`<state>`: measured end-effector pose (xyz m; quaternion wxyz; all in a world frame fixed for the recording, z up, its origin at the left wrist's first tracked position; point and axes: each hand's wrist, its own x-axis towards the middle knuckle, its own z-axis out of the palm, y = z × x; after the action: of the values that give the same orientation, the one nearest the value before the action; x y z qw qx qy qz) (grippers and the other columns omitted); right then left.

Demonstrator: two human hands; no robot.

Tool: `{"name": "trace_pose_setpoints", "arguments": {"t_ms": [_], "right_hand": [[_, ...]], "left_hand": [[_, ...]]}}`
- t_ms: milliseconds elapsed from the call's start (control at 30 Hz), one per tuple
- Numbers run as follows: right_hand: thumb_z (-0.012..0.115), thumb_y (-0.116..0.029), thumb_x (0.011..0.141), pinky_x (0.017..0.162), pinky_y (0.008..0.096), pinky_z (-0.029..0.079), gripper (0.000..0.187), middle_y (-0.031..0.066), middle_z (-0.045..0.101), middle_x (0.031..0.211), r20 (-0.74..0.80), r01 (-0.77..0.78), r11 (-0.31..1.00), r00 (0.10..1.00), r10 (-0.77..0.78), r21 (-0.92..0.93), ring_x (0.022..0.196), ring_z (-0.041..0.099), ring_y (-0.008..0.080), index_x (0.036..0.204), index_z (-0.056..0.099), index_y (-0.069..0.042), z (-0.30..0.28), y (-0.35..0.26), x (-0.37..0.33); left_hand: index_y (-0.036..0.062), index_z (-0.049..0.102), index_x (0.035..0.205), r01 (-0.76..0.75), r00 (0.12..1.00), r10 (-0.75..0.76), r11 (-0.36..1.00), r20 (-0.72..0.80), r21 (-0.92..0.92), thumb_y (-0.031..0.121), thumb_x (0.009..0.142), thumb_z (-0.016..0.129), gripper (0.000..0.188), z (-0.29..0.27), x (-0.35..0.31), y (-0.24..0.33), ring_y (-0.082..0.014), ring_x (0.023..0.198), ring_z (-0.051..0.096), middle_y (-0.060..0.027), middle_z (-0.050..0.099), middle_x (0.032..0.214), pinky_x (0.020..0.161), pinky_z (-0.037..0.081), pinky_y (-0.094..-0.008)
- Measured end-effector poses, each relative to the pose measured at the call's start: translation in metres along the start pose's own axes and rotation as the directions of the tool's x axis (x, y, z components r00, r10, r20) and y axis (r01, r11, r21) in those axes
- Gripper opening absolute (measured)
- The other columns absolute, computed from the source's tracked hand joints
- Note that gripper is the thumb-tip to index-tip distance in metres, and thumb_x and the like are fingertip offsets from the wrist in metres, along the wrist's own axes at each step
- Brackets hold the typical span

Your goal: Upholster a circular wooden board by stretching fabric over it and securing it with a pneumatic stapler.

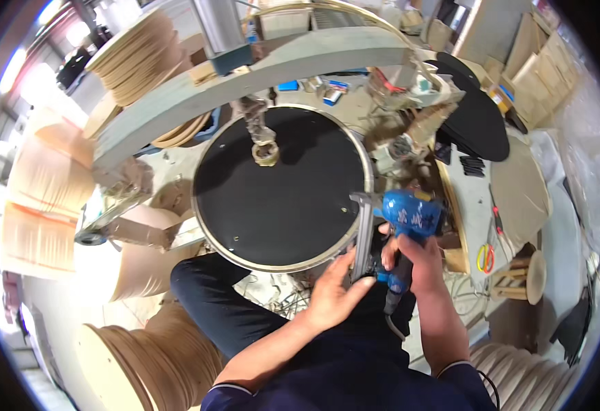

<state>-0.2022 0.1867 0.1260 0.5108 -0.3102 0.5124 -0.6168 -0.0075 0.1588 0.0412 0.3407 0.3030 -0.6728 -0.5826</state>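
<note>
My right hand (416,257) is wrapped round the handle of a blue staple gun (409,211), its grey magazine hanging alongside. A hose or cord runs from the handle's lower end. At the magazine's lower end my left hand (337,291) grips, fingers partly behind it and thumb stretched across toward the handle. Just left of the gun lies a large round black panel (286,212) with a pale rim, set level in front of my lap. A wrapped arm with a ring-shaped end (265,153) reaches over the panel's far part.
A curved grey beam (300,55) arches beyond the panel. Wooden rounds are stacked (139,58) far left, with more (156,353) near left. On the right bench lie scissors (485,259), a red-handled tool (497,220) and black discs (471,120). A small wooden stool (535,277) is nearby.
</note>
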Motion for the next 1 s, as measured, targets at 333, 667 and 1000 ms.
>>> {"name": "trace_pose_setpoints", "arguments": {"t_ms": [333, 667, 1000], "right_hand": [[0.062, -0.012, 0.105, 0.072, 0.0300, 0.051, 0.023, 0.0056, 0.064, 0.075, -0.223, -0.083, 0.979, 0.967, 0.124, 0.185, 0.070, 0.061, 0.0137, 0.121, 0.066, 0.004, -0.005, 0.060, -0.031], [0.068, -0.026, 0.106, 0.075, 0.0303, 0.049, 0.030, 0.0028, 0.067, 0.078, -0.148, -0.109, 0.980, 0.980, 0.134, 0.168, 0.076, 0.063, 0.0122, 0.123, 0.072, -0.001, -0.042, 0.041, -0.018], [0.051, -0.060, 0.110, 0.081, 0.0333, 0.054, 0.065, 0.0105, 0.074, 0.082, -0.161, -0.316, 0.948, 0.938, 0.306, -0.044, 0.078, 0.070, 0.0179, 0.115, 0.073, 0.001, -0.186, 0.026, 0.002]], "left_hand": [[0.0030, 0.050, 0.154, 0.250, 0.968, -0.251, 0.965, 0.003, 0.079, 0.017, 0.097, 0.076, 0.064, 0.019, 0.007, 0.000, -0.0352, 0.111, 0.072, -0.0239, 0.070, 0.127, 0.093, 0.056, -0.0402], [0.0004, 0.065, 0.116, 0.276, 0.961, -0.276, 0.961, 0.020, -0.010, 0.020, 0.111, 0.060, 0.021, 0.028, 0.005, -0.041, -0.0094, 0.078, 0.054, -0.0036, 0.066, 0.087, 0.069, 0.047, -0.0295], [0.0058, 0.063, 0.101, 0.763, 0.627, -0.601, 0.603, 0.495, -0.235, 0.012, 0.106, 0.067, 0.010, 0.079, 0.025, -0.023, -0.0115, 0.046, 0.054, -0.0022, 0.059, 0.063, 0.044, 0.046, -0.0294]]}}
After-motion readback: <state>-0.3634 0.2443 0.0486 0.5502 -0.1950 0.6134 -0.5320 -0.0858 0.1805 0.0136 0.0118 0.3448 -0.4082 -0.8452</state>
